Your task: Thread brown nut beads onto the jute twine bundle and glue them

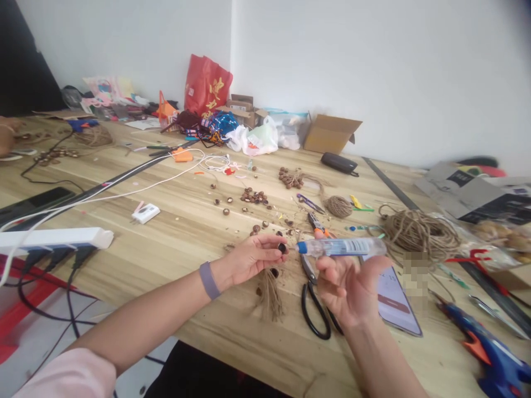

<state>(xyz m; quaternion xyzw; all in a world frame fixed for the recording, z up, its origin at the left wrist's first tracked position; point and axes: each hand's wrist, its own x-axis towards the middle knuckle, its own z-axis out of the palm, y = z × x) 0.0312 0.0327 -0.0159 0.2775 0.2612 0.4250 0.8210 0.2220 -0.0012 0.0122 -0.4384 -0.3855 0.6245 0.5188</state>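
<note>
Right hand (352,290), palm up, fingers curled round clear blue-tipped bottle (346,247), tip just beside dark shell (282,249) pinched by left hand (253,258); scissors (308,271) on counter (199,337) between hands.

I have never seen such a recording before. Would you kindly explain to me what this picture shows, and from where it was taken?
There is no machine here: a person works with bare hands, and a camera worn on the head looks forward and down. The left hand holds a small brown shell. The right hand holds a clear bottle, its blue end toward the shell. On the wooden table lie more shells, scissors, rope, a phone and a glue gun.
</note>
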